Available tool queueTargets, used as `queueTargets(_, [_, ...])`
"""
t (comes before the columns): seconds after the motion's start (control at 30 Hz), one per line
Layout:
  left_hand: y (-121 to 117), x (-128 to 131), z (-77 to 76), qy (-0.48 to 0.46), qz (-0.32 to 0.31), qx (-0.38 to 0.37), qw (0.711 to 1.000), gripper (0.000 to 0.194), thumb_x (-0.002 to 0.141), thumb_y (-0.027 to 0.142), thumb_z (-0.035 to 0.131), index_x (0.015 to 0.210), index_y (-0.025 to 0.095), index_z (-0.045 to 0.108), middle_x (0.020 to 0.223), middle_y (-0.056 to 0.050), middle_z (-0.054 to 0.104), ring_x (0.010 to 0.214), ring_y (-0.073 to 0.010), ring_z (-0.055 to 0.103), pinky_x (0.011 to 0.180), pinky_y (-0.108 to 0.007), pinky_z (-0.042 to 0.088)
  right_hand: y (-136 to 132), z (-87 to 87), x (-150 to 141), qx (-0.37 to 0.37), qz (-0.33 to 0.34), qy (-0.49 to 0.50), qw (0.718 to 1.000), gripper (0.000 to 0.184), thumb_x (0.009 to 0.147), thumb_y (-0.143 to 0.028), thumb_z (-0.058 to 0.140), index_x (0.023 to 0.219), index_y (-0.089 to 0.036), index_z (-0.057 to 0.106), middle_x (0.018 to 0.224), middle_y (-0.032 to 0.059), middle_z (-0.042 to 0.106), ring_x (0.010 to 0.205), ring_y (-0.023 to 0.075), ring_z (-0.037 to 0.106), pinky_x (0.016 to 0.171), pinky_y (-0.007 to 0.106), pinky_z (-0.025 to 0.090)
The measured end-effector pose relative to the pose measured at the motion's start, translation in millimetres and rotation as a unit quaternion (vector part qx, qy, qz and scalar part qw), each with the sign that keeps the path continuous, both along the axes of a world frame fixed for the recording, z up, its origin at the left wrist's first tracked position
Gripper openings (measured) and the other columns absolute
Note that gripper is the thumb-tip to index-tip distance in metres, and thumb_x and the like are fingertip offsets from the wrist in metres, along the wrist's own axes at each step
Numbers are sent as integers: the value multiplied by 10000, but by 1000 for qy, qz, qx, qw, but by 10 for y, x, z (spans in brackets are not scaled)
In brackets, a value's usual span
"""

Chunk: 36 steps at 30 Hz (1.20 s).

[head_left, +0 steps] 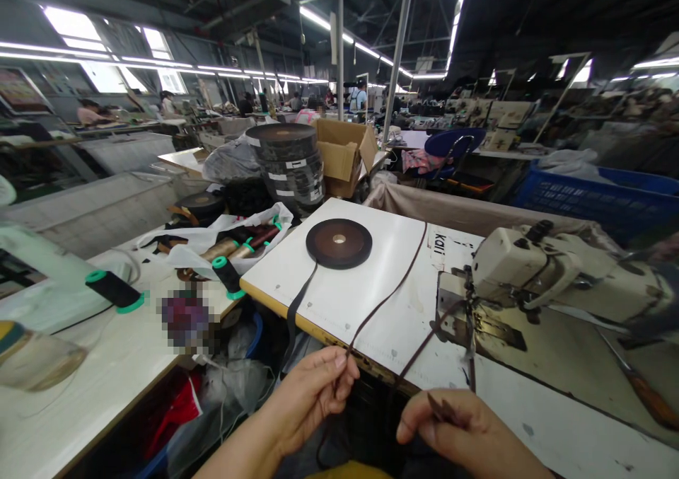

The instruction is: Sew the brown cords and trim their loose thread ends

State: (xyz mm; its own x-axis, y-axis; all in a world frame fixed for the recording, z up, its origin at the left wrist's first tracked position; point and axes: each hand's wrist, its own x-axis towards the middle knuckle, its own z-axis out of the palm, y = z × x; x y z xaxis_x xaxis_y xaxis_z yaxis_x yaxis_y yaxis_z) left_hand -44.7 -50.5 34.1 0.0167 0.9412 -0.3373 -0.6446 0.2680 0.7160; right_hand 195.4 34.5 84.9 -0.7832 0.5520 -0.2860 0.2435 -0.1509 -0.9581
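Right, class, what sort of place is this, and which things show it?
Probably a sewing workshop: a sewing machine and a flat roll of dark strip are on the white worktable, with thread spools to the left.

From the left hand [329, 383] runs a narrow brown strip [380, 304], smooth and leather-like, over a glossy white tabletop [321, 309], with a matt dark roll [339, 255] farther ahead. Beyond that, the box [337, 157] is dull cardboard. Right of the right hand [453, 422], the sewing machine [535, 267] shows cream-painted metal and a tool [650, 397] has a smooth wooden handle.
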Motion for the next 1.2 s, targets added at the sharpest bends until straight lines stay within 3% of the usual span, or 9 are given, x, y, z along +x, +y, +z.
queueTargets(0.1, [-6, -11, 5, -5, 29, 3, 1000, 318, 811, 354, 873, 968, 101, 762, 879, -57, 634, 693, -68, 537, 559, -160, 363, -64, 58, -53, 34, 78, -35, 996, 356, 860, -528, 672, 890, -213, 836, 912, 77, 730, 855, 230, 613, 759, 299, 434])
queueTargets(0.2, [1, 3, 10, 9, 28, 2, 1000, 323, 816, 331, 871, 1000, 92, 757, 953, -102, 687, 698, -77, 577, 575, -166, 393, -114, 20, -118, 38, 120, -74, 989, 295, 862, -473, 707, 947, -222, 837, 951, 53, 723, 887, 226, 622, 738, 257, 448])
queueTargets(0.37, [-5, 47, 17, 7, 11, -5, 1000, 299, 871, 376, 810, 971, 119, 694, 881, -86, 689, 582, -60, 526, 461, -167, 234, -103, -171, -276, 71, 195, -116, 971, 222, 877, -386, 704, 916, -198, 816, 821, -9, 693, 750, 158, 579, 626, 208, 390])
queueTargets(0.5, [-24, 20, 12, -10, 8, -9, 1000, 311, 878, 396, 801, 975, 138, 657, 663, 39, 512, 490, -23, 336, 455, -179, 118, -67, -222, -367, 144, 130, -96, 976, 232, 897, -297, 576, 907, -218, 794, 857, -11, 731, 826, 197, 641, 716, 243, 449])
queueTargets(0.63, [-55, -32, -22, -26, -14, -12, 999, 317, 876, 372, 816, 987, 131, 643, 655, 56, 466, 502, -14, 292, 467, -176, 98, -2, -223, -388, 204, -17, -95, 974, 299, 935, -433, 541, 1050, -251, 748, 1049, 38, 754, 994, 263, 678, 878, 340, 506])
queueTargets(0.73, [-81, -43, -67, -50, -27, -28, 998, 337, 879, 343, 819, 1075, 137, 636, 651, 63, 462, 500, -11, 296, 469, -170, 89, 31, -295, -378, 271, -72, -109, 954, 374, 978, -536, 507, 1126, -240, 681, 1110, 83, 720, 1034, 278, 657, 926, 393, 502])
queueTargets(0.97, [-102, -29, -140, -113, -40, -30, 992, 374, 897, 318, 808, 1182, 158, 626, 647, 76, 432, 491, -11, 265, 457, -152, 80, -27, -602, -392, 412, -71, -107, 902, 230, 1049, -414, 461, 1026, -239, 608, 1012, 71, 674, 971, 276, 629, 882, 436, 481])
queueTargets(1.2, [-98, -17, -105, -123, -45, -35, 991, 407, 871, 312, 836, 1184, 166, 622, 633, 80, 432, 485, -10, 259, 454, -147, 83, -70, -581, -455, 433, -37, -81, 897, 128, 1052, -317, 499, 1030, -242, 601, 1005, 43, 678, 940, 250, 636, 827, 393, 488])
